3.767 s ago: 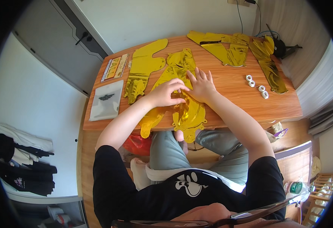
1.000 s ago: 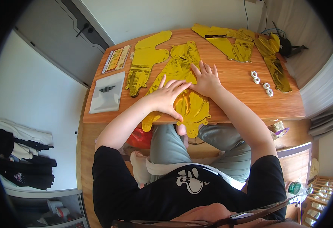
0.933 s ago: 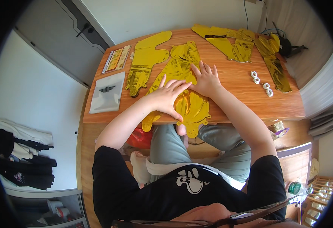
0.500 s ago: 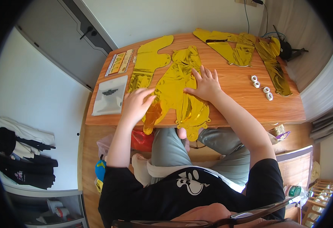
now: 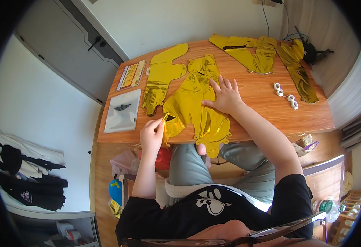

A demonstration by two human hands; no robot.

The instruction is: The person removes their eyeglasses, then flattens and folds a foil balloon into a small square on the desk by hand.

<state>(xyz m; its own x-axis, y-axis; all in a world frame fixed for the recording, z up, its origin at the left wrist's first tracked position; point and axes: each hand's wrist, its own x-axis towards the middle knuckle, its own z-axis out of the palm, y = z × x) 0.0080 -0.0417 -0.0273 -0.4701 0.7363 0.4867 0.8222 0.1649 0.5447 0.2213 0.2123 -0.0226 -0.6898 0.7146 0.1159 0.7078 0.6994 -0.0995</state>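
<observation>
A flat gold foil balloon (image 5: 188, 96) lies in front of me on the wooden table, its lower lobes hanging past the near edge. My left hand (image 5: 151, 133) pinches the balloon's left edge between thumb and fingers, lifting and folding the foil there. My right hand (image 5: 225, 95) lies on the balloon's right side, fingers spread. Just beyond my left hand is a second flat gold foil balloon (image 5: 164, 68). Two more gold foil pieces lie at the far right: a wide one (image 5: 248, 51) and a long narrow one (image 5: 295, 68).
Several small white ribbon rolls (image 5: 280, 93) sit on the right of the table (image 5: 266, 111). At the left are a clear plastic pouch (image 5: 123, 111) and a printed packet (image 5: 131, 75). A black device with antennas (image 5: 310, 51) stands in the far right corner, with cables behind it.
My left hand has moved nearer to me and closed on the balloon's left edge, folding its foil up. My right hand stays spread on the balloon. The view has shifted slightly.
</observation>
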